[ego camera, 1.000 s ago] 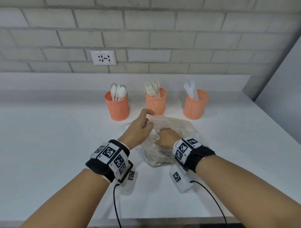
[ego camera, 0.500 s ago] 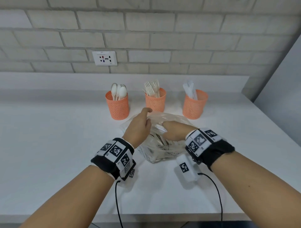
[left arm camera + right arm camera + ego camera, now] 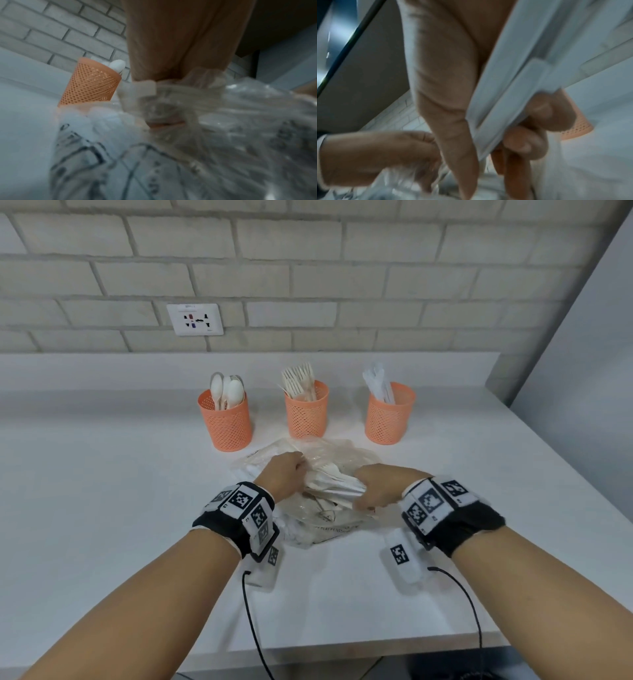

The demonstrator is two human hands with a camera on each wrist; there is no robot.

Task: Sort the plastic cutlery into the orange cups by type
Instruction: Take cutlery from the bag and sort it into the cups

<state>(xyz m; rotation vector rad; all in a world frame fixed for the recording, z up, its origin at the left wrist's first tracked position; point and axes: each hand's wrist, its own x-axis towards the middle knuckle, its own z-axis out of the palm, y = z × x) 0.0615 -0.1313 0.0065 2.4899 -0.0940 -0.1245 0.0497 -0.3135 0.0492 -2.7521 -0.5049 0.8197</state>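
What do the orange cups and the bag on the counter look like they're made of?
Orange cups: probably matte moulded plastic, judging by the uniform perforated mesh walls. Bag: thin clear plastic film, glossy and crinkled, with cutlery showing through it.

Both forearms reach forward, bare, converging toward the middle. Each wrist carries a black band with white marker tiles; a black cable trails back from each.

Left hand [image 3: 286, 474]: back of hand up, fingers curled downward and pinching a fold of the clear bag [image 3: 329, 453]; knuckles toward the wall.

Right hand [image 3: 375, 486]: turned inward toward the left one, fingers and thumb curled round a bundle of white cutlery [image 3: 337, 486]. The right wrist view shows thumb [image 3: 453, 121] on one side, fingertips [image 3: 547, 112] wrapped on the other.

Hands near each other, not touching.
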